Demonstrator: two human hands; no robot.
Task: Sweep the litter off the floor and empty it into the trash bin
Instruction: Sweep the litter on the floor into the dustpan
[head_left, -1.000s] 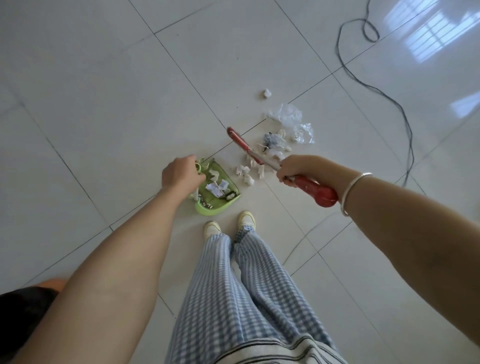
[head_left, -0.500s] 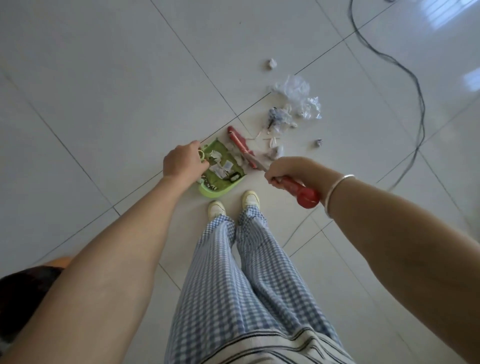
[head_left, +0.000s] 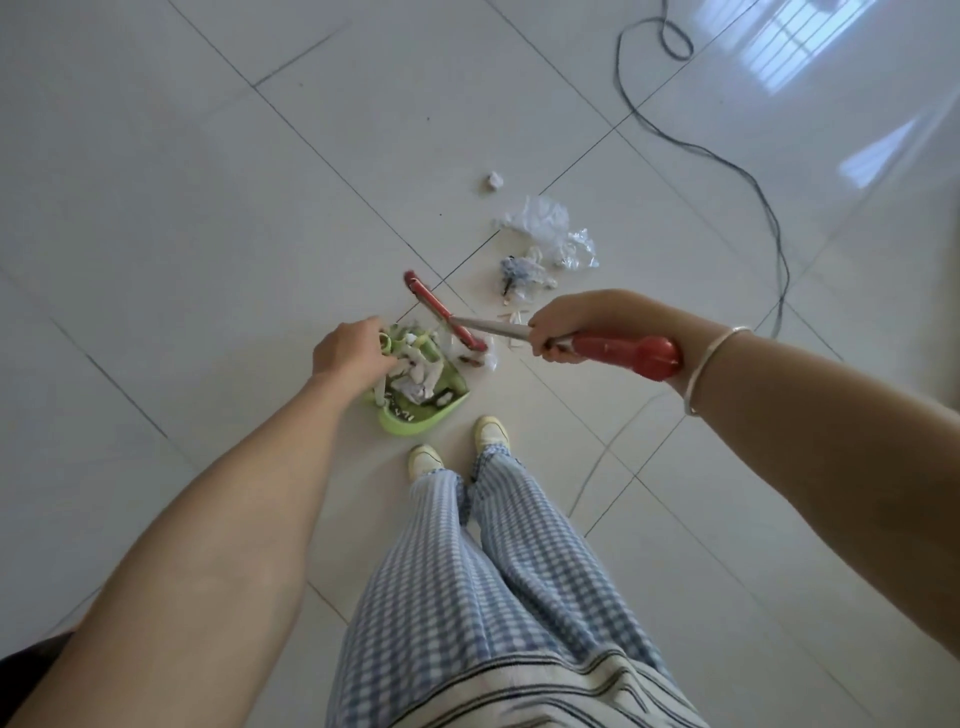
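Left hand (head_left: 349, 349) grips dustpan (head_left: 415, 405), right hand (head_left: 563, 327) grips broom (head_left: 613, 351); glossy white-tile floor (head_left: 182, 208).

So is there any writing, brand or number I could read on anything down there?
None can be read.
Dustpan: dark marks on its inner floor, too blurred to read.
Crumpled litter: dark specks, perhaps print, too small to tell.
Broom, bracelet, shoes: no text visible.
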